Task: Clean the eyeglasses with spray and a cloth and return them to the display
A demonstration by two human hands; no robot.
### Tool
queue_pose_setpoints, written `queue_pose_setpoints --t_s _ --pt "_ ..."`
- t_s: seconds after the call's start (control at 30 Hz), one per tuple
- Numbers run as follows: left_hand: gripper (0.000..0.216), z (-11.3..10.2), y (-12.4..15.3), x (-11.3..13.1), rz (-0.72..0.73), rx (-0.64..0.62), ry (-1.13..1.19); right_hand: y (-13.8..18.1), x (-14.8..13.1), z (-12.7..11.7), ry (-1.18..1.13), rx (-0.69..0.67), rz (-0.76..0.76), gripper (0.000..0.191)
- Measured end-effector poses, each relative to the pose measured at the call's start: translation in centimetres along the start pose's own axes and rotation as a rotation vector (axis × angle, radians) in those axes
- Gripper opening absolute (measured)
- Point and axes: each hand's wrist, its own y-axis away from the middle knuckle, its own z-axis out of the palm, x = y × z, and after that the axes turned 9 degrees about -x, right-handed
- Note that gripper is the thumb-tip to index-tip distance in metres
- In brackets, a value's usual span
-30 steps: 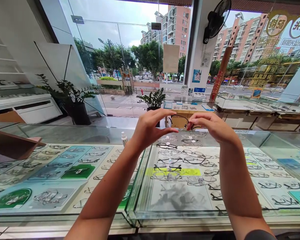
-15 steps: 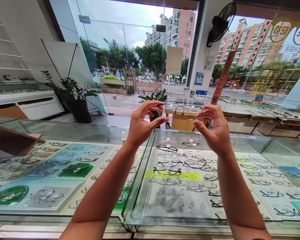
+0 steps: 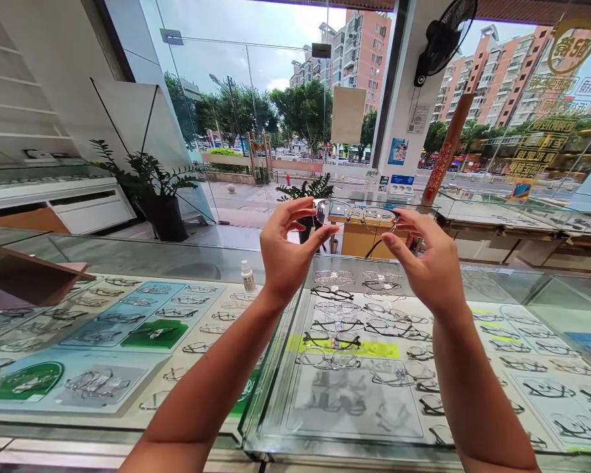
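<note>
A pair of thin-rimmed eyeglasses is held up in front of me, above the glass display case. My left hand grips its left side, with thumb and fingers around the rim end. On the opposite side, my right hand pinches the frame near the hinge, and a dark temple arm slants down beside the thumb. Below, several more spectacles lie in rows inside the glass-topped case. Parts of the held glasses are hidden behind my fingers.
A small white bottle stands beyond my left forearm. A brown panel juts in at the left. Potted plants stand near the glass doors, and a wall fan hangs on the pillar. More counters run along the right.
The eyeglasses have tilted slightly, and a temple arm now shows lower by my right hand. Both hands have shifted a little to the right in view. The white bottle has come into fuller sight.
</note>
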Motion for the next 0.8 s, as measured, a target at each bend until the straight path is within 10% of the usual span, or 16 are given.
queue_pose_setpoints --t_s 0.8 --pt "0.053 0.47 0.46 0.38 0.088 0.040 -0.186 0.40 0.05 0.00 0.040 0.022 0.137 0.055"
